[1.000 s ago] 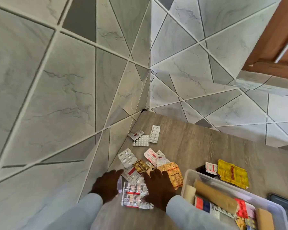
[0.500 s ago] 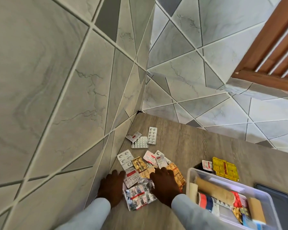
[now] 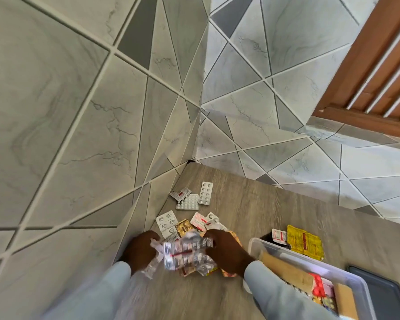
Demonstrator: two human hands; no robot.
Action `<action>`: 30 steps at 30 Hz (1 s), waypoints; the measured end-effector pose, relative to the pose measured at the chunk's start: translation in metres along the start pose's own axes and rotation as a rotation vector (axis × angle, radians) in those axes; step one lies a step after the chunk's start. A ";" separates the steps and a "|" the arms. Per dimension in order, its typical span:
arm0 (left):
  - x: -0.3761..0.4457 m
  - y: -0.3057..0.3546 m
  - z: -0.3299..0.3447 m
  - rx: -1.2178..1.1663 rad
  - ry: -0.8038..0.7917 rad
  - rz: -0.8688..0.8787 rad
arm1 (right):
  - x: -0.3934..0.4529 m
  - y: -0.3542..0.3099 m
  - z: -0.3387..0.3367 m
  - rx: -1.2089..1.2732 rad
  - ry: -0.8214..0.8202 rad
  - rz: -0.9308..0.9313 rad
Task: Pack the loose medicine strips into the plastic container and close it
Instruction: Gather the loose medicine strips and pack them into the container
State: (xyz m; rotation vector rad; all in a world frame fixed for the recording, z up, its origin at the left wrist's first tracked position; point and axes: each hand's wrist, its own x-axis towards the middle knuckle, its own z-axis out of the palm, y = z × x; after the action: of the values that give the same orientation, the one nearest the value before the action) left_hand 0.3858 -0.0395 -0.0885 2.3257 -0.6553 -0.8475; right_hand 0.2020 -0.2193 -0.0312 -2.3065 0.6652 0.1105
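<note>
We counted two hands, left (image 3: 140,250) and right (image 3: 226,251), one plastic container (image 3: 346,274), one yellow packet (image 3: 304,244), three white strips (image 3: 189,196) by the corner, one dark lid (image 3: 383,294).

Both hands, left hand (image 3: 141,250) and right hand (image 3: 224,250), grip a bunch of medicine strips (image 3: 185,254) above the counter (image 3: 252,204), beside the open plastic container (image 3: 353,279).

We find no text that can be read. The strips (image 3: 187,255) held between our hands carry red bands with print, blurred past reading. The yellow sachets (image 3: 304,242) beside the container (image 3: 346,273) bear a red stripe and dark print, too small to make out. A white strip (image 3: 180,193) near the wall shows a red label, likewise illegible.
</note>
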 end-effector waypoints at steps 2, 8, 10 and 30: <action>0.002 0.003 0.000 -0.098 0.001 -0.012 | 0.002 0.005 -0.008 0.120 0.045 0.010; 0.005 0.029 0.023 0.028 -0.092 0.014 | -0.010 0.030 -0.025 0.428 0.203 0.148; 0.008 0.036 0.030 0.159 -0.086 0.026 | -0.019 0.042 -0.032 0.495 0.244 0.203; 0.038 0.027 0.029 0.241 -0.216 0.003 | -0.180 0.175 -0.129 0.242 0.312 0.703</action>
State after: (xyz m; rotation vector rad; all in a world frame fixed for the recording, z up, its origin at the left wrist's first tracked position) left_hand 0.3847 -0.0916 -0.1052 2.4637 -0.8960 -1.0803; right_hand -0.0541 -0.3342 0.0017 -1.7819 1.5381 -0.0090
